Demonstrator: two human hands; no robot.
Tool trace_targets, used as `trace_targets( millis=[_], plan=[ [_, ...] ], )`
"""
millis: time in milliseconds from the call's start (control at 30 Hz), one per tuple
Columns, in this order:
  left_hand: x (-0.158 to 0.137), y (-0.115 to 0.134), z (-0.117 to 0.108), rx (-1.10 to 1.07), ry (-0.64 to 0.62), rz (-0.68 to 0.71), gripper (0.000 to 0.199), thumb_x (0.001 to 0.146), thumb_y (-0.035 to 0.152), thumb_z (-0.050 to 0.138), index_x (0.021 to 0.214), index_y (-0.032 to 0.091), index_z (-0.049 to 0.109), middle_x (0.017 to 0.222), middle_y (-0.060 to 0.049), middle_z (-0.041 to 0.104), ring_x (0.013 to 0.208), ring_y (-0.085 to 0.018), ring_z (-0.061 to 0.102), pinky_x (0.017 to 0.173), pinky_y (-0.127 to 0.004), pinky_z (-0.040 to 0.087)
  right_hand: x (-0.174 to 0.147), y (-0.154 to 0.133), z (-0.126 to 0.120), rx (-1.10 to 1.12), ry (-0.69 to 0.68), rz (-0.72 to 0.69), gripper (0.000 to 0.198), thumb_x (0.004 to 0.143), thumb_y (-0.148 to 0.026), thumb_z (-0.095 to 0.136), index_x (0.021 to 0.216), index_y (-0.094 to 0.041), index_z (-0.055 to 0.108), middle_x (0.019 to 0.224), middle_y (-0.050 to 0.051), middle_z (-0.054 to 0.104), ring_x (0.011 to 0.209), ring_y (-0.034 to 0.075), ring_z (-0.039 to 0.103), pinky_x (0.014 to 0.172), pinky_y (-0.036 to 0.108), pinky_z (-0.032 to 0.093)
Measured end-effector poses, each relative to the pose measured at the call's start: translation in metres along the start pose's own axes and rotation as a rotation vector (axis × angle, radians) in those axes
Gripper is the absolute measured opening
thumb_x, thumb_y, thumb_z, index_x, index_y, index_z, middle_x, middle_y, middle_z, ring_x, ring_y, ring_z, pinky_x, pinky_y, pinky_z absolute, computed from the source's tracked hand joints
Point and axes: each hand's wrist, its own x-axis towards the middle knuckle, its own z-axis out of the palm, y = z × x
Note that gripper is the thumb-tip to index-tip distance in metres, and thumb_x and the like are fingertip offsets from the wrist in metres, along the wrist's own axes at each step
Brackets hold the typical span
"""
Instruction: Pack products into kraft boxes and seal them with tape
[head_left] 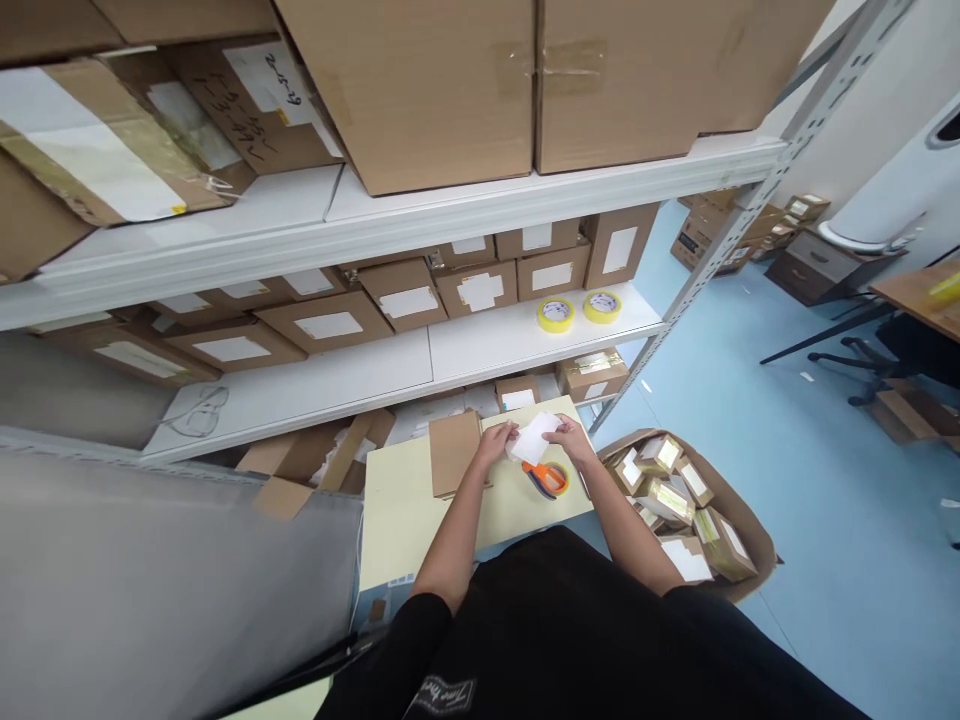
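Note:
Over the pale yellow tabletop, a small white paper sheet (537, 437) is held up between my two hands. My left hand (496, 442) pinches its left edge, where a thin, see-through strip seems to hang. At the opposite edge, the thumb and fingers of my right hand (572, 439) are closed on the sheet. Just below the paper lies an orange and blue tape dispenser (538, 478) with a yellow tape roll in it. A flat-topped cardboard box (453, 450) rests beside my left forearm, partly behind it.
A metal shelf (495, 350) filled with labelled cartons rises behind the table (401, 515). Two yellow tape rolls (555, 316) sit on its middle board. To the right, a large carton (739, 510) holds several small taped boxes. An open box (322, 455) stands at the left.

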Motion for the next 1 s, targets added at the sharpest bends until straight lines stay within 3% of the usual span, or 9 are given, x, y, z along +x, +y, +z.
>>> trace_targets(
  millis=[67, 133, 233, 367, 567, 700, 1000],
  plan=[
    [-0.027, -0.005, -0.018, -0.093, -0.017, -0.024, 0.067, 0.090, 0.072, 0.062, 0.114, 0.012, 0.079, 0.106, -0.015, 0.079, 0.097, -0.028, 0.073, 0.089, -0.039, 0.057, 0.004, -0.002, 0.022, -0.050, -0.102, -0.009, 0.058, 0.053, -0.020, 0.091, 0.108, -0.022, 0.073, 0.084, 0.000, 0.077, 0.078, 0.022, 0.071, 0.073, 0.033, 0.056],
    [-0.058, -0.010, -0.034, -0.139, 0.007, -0.051, 0.067, 0.077, 0.073, 0.078, 0.104, 0.011, 0.080, 0.097, -0.013, 0.080, 0.091, -0.028, 0.073, 0.084, -0.038, 0.057, 0.006, -0.002, 0.052, -0.085, -0.225, 0.004, 0.064, 0.055, -0.018, 0.090, 0.116, -0.023, 0.072, 0.085, 0.000, 0.077, 0.077, 0.021, 0.070, 0.073, 0.033, 0.055],
    [-0.101, -0.013, -0.052, -0.217, 0.205, -0.096, 0.065, 0.063, 0.070, 0.089, 0.092, 0.012, 0.081, 0.088, -0.010, 0.079, 0.088, -0.028, 0.073, 0.082, -0.040, 0.058, 0.004, 0.001, 0.101, -0.096, -0.368, 0.026, 0.061, 0.062, -0.026, 0.090, 0.120, -0.022, 0.071, 0.082, -0.001, 0.076, 0.075, 0.020, 0.068, 0.074, 0.033, 0.054],
    [-0.134, -0.001, -0.073, -0.460, 0.462, -0.049, 0.065, 0.062, 0.065, 0.092, 0.100, 0.013, 0.082, 0.097, -0.011, 0.082, 0.093, -0.028, 0.075, 0.090, -0.041, 0.057, -0.013, 0.005, 0.138, -0.159, -0.389, 0.006, 0.039, 0.074, -0.040, 0.085, 0.106, -0.022, 0.074, 0.090, 0.002, 0.077, 0.083, 0.019, 0.070, 0.080, 0.034, 0.054],
    [-0.144, 0.024, -0.092, -0.552, 0.550, 0.006, 0.058, 0.062, 0.056, 0.096, 0.098, 0.013, 0.082, 0.095, -0.012, 0.082, 0.091, -0.027, 0.075, 0.091, -0.041, 0.057, -0.043, 0.006, 0.139, -0.237, -0.418, 0.014, 0.029, 0.077, -0.049, 0.081, 0.090, -0.023, 0.076, 0.083, 0.004, 0.077, 0.080, 0.021, 0.071, 0.076, 0.036, 0.055],
    [-0.143, 0.030, -0.089, -0.583, 0.565, 0.011, 0.059, 0.059, 0.056, 0.097, 0.096, 0.012, 0.082, 0.095, -0.012, 0.083, 0.088, -0.026, 0.076, 0.088, -0.040, 0.058, -0.054, -0.001, 0.138, -0.204, -0.405, -0.012, 0.029, 0.080, -0.049, 0.080, 0.090, -0.023, 0.075, 0.091, 0.005, 0.079, 0.079, 0.020, 0.070, 0.077, 0.035, 0.054],
    [-0.139, 0.039, -0.081, -0.544, 0.536, 0.011, 0.055, 0.059, 0.052, 0.097, 0.095, 0.012, 0.082, 0.098, -0.012, 0.083, 0.088, -0.026, 0.076, 0.087, -0.039, 0.058, -0.062, -0.010, 0.139, -0.184, -0.385, -0.011, 0.028, 0.079, -0.049, 0.081, 0.084, -0.022, 0.072, 0.082, 0.002, 0.076, 0.073, 0.017, 0.067, 0.076, 0.033, 0.051]
  ],
)
